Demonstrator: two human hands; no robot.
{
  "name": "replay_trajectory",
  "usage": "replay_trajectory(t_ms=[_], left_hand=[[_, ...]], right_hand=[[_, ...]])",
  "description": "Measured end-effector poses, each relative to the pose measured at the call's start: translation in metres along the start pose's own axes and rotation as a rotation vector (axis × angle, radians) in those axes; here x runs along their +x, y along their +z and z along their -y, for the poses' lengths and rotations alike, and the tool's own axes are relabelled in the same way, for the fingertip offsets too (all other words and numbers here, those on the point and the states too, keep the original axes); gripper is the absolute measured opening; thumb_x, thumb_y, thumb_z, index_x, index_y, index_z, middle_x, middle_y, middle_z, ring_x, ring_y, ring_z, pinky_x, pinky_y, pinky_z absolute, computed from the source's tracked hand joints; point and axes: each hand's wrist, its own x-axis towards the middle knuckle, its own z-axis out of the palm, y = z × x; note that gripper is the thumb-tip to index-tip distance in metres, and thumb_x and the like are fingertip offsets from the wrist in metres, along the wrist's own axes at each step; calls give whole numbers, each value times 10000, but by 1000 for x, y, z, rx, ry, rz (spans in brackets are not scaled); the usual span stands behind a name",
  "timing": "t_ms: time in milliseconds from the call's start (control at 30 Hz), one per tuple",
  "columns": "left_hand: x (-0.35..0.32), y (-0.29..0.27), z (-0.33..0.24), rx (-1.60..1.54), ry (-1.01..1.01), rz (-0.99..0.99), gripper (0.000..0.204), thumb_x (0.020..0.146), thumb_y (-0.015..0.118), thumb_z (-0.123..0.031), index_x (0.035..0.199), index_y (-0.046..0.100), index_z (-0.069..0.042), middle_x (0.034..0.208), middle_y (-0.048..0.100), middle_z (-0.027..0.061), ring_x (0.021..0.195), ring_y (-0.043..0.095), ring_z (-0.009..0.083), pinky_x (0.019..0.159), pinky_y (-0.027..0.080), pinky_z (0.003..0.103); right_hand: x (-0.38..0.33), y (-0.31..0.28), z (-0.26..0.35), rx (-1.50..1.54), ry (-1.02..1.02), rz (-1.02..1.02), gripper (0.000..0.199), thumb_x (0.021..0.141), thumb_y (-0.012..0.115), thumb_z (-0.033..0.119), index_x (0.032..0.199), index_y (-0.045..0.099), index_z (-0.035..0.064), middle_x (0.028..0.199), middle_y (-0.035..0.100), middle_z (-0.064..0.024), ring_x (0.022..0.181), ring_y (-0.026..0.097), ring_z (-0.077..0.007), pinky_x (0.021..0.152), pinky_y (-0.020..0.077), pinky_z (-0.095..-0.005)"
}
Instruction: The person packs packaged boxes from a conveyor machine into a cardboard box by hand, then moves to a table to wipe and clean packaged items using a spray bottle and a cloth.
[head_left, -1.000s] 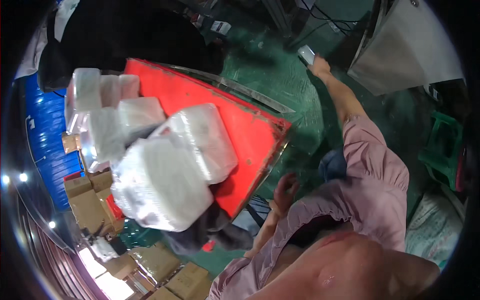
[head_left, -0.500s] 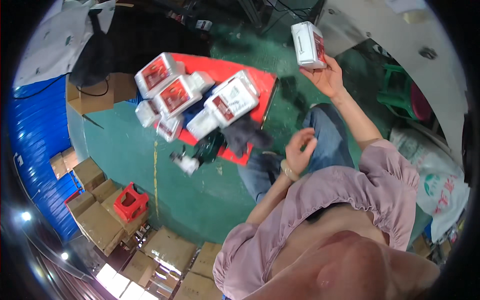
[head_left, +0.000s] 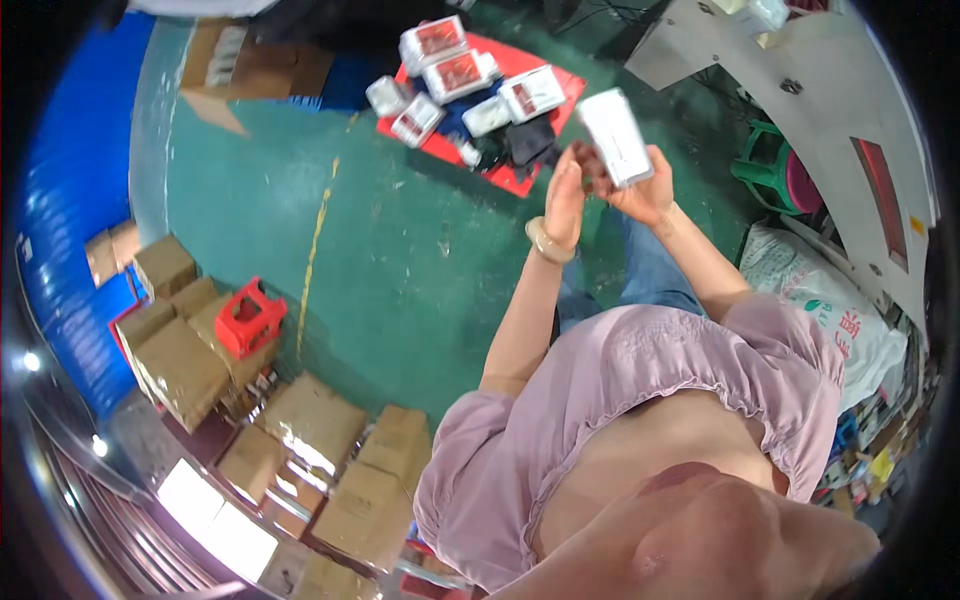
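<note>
My right hand (head_left: 652, 192) grips a white package (head_left: 617, 138) shaped like a small brick, with its plain white side facing up. The thumb lies along its right edge, and the other fingers are partly hidden beneath it. Just left of the package, my left hand (head_left: 566, 203) is raised with its fingers stretched out, holding nothing. Whether it touches the package I cannot tell. Past my left hand, several white packages with red labels (head_left: 460, 74) lie piled on a red tabletop (head_left: 560, 85). A dark grey cloth-like item (head_left: 531, 141) rests at its near edge.
Grey machine panels (head_left: 810, 100) rise on the right, with a green stool (head_left: 765, 168) and a white printed sack (head_left: 830, 290) below. At left are an open carton (head_left: 215, 100), stacked cardboard boxes (head_left: 180, 370) and a red stool (head_left: 250, 318). Green floor (head_left: 400, 260) spreads between.
My right hand has brought the package closer to me, and its white side now faces up. My left hand has risen from near my lap to beside the package. The whole view has shifted.
</note>
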Motion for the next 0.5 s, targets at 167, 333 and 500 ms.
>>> replay_trajectory(t_ms=[167, 333, 500], left_hand=[[-58, -52, 25, -248, -112, -160, 619, 877, 403, -563, 1250, 422, -70, 1191, 526, 82, 1089, 505, 196, 866, 426, 316], [-79, -102, 20, -384, 38, -524, 534, 884, 409, -544, 1254, 397, -159, 1196, 511, 44, 1092, 508, 267, 854, 448, 520], [-47, -141, 68, -200, -194, -714, 455, 888, 445, -514, 1174, 470, -162, 1097, 575, 35, 990, 571, 243, 797, 465, 509]], right_hand=[[-18, -11, -74, -175, 457, -241, 679, 859, 286, 591, 1163, 503, 24, 871, 597, -151, 665, 582, -251, 588, 497, -392], [43, -102, -70, -1484, -232, -635, 463, 811, 625, 376, 1090, 523, 21, 804, 560, -63, 701, 535, -148, 604, 447, -296], [115, -141, -44, -2155, -743, -469, 394, 752, 663, 224, 1076, 529, 44, 924, 557, -131, 832, 558, -281, 743, 455, -353]])
